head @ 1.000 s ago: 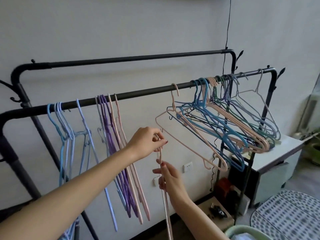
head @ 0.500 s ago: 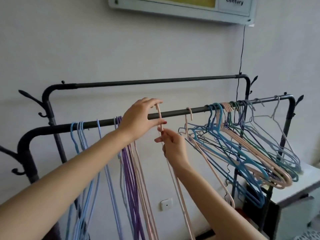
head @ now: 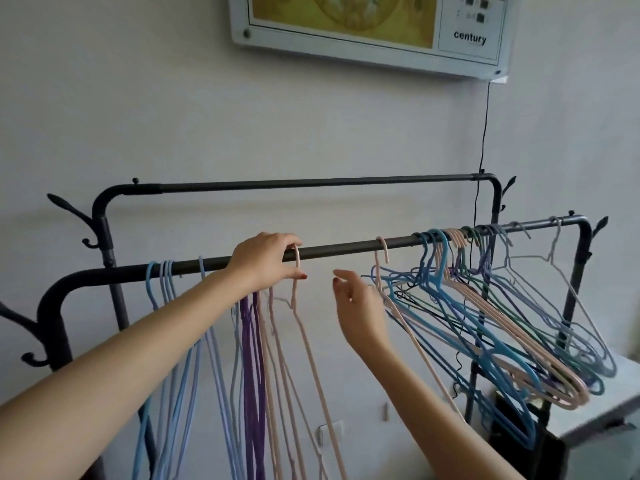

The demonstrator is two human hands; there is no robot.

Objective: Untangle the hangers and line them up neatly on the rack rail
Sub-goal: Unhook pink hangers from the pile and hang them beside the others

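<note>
A white-framed wall panel (head: 370, 32), its top cut off, reads "century" beside a yellow picture; a black cord (head: 484, 133) drops from it down the pale wall. On the black rack rail (head: 346, 249), the left hand (head: 266, 261) pinches the hook of a pink hanger (head: 304, 327) at the rail. The right hand (head: 360, 306) hangs just beside it, fingers loose, holding nothing. The tangled hangers (head: 502, 320) crowd the rail's right end above a white counter (head: 609, 393).

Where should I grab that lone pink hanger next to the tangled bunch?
Probably pinch the lone pink hanger at its neck, just under the hook, reaching with the right hand from its left. That side is open; the tangled bunch crowds its right.
</note>
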